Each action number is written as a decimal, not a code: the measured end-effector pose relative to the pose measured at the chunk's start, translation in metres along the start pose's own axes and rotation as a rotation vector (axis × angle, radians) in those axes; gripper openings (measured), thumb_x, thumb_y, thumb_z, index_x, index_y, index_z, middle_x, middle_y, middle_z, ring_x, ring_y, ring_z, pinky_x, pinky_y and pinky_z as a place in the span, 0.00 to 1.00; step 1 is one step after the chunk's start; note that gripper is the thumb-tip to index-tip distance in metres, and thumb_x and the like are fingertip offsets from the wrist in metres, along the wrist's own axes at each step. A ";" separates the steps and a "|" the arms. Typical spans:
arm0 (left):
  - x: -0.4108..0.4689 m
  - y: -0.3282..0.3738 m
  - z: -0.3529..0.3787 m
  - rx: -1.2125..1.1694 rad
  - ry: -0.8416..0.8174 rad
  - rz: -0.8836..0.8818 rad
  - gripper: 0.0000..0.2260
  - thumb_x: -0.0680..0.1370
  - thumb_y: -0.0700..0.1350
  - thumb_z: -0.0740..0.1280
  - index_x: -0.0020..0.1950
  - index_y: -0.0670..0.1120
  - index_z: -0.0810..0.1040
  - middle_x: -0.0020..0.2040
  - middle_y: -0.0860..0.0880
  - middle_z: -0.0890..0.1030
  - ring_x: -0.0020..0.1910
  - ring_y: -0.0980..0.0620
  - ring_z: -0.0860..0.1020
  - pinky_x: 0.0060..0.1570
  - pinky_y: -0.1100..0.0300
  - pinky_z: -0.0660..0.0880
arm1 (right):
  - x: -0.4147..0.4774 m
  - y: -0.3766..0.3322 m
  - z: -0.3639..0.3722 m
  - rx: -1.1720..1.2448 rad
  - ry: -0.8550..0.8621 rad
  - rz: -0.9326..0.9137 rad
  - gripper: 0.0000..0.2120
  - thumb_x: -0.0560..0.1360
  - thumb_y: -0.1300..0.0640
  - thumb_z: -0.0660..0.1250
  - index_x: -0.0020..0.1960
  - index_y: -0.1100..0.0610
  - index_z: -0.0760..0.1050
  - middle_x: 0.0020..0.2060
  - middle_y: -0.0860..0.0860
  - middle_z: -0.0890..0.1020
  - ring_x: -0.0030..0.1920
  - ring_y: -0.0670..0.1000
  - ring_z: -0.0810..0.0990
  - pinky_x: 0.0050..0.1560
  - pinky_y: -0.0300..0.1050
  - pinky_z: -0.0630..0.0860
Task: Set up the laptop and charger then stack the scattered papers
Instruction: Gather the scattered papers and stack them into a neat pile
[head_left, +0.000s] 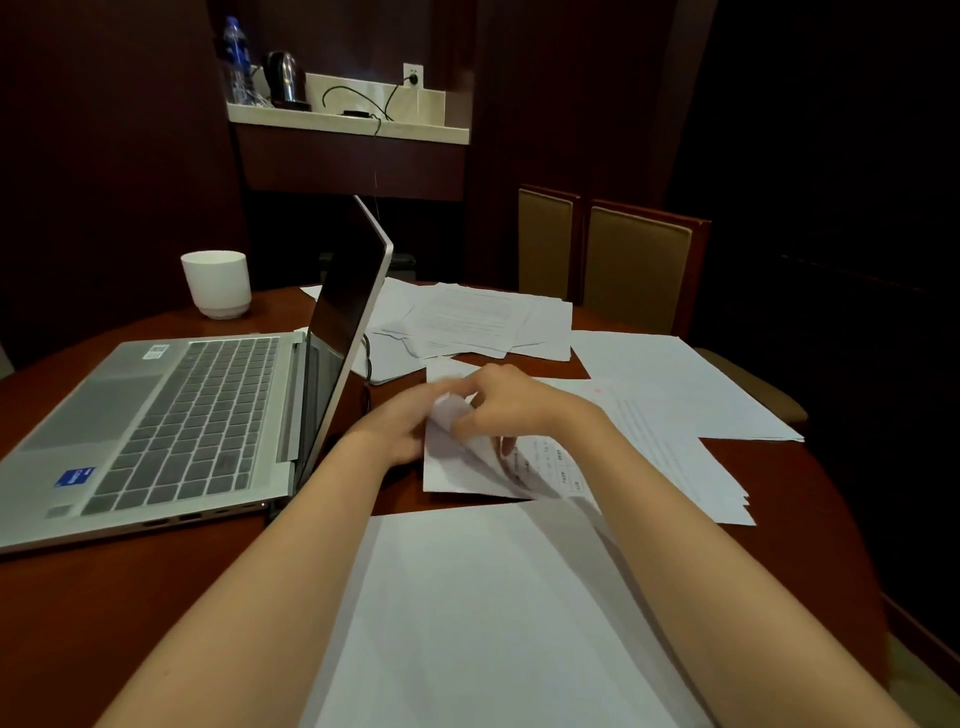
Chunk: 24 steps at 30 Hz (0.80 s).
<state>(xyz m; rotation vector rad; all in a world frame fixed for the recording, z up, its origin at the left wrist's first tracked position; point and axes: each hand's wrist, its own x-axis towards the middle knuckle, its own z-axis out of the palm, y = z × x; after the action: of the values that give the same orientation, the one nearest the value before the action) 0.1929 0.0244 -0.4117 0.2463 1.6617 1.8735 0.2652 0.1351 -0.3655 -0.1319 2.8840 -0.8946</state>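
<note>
A silver laptop stands open on the left of the brown table, its screen edge-on to me. A black cable runs behind the screen. In the middle, my left hand and my right hand both grip a curled, printed sheet of paper, lifting its upper edge off the table. A large blank sheet lies under my forearms. More white papers lie scattered at the back and to the right.
A white cup stands behind the laptop at the table's far left. Two padded chairs stand beyond the table. On a far shelf are a kettle, a water bottle and a cable plugged into a wall socket.
</note>
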 end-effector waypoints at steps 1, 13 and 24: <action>-0.002 0.001 0.001 0.106 0.026 -0.011 0.10 0.81 0.37 0.55 0.48 0.37 0.76 0.35 0.43 0.79 0.29 0.54 0.79 0.26 0.66 0.75 | -0.001 0.001 -0.001 0.049 -0.078 0.022 0.11 0.74 0.50 0.67 0.51 0.57 0.77 0.38 0.55 0.81 0.34 0.50 0.80 0.34 0.40 0.78; -0.010 0.021 0.000 0.217 0.440 0.510 0.19 0.78 0.34 0.62 0.68 0.42 0.69 0.63 0.45 0.75 0.62 0.46 0.73 0.56 0.57 0.71 | -0.009 0.093 -0.046 0.147 0.920 0.439 0.32 0.73 0.54 0.69 0.73 0.56 0.58 0.70 0.57 0.63 0.69 0.60 0.64 0.67 0.57 0.65; -0.013 0.028 0.010 0.057 0.483 0.645 0.16 0.79 0.37 0.61 0.67 0.43 0.69 0.61 0.45 0.76 0.57 0.50 0.74 0.57 0.54 0.72 | -0.019 0.121 -0.042 0.910 1.233 0.226 0.17 0.74 0.52 0.69 0.59 0.55 0.71 0.57 0.53 0.77 0.59 0.55 0.75 0.56 0.48 0.74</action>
<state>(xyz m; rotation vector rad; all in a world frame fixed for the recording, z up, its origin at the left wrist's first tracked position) 0.1992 0.0253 -0.3799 0.4165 2.1356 2.5089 0.2725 0.2600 -0.3985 1.1494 2.6933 -2.8005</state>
